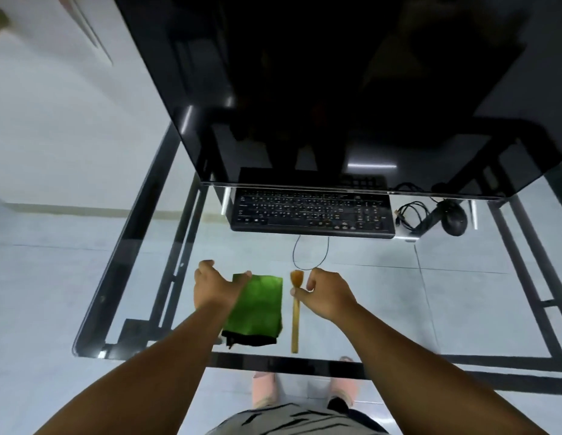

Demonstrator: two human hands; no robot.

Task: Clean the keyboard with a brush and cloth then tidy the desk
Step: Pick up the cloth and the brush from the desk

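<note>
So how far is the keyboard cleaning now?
Nothing looks done yet. The folded green cloth and wooden-handled brush lie on the glass desk; the left hand touches the cloth, the right hand reaches the brush. Brushing the black keyboard, wiping and tidying remain.

no readable text, keyboard (311,211) key legends too small and blurred
</note>
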